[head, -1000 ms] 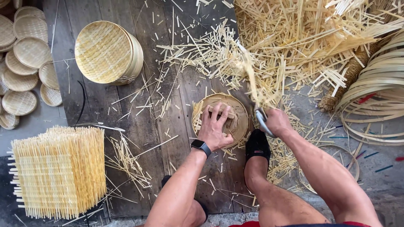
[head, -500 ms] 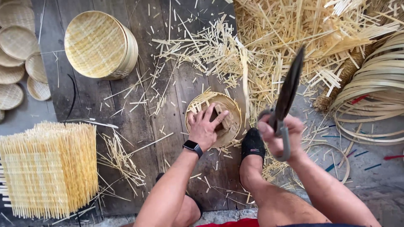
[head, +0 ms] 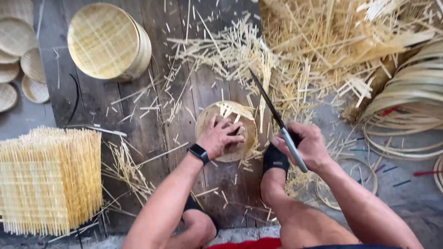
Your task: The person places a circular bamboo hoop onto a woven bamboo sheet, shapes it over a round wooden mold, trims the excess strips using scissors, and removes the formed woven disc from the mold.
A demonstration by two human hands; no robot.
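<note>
On dark floorboards, left hand (head: 221, 136) pressing half-trimmed woven disc (head: 227, 131); right hand (head: 305, 146) gripping knife (head: 276, 121); stray ends remaining.

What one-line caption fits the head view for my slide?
Left hand presses a round woven bamboo mat on wooden planks while the right hand grips a long knife.

Bare planks (head: 152, 138) are lying open left of the woven disc (head: 226, 131), while heaped bamboo offcuts (head: 332, 50) are crowding the right and far side.
</note>
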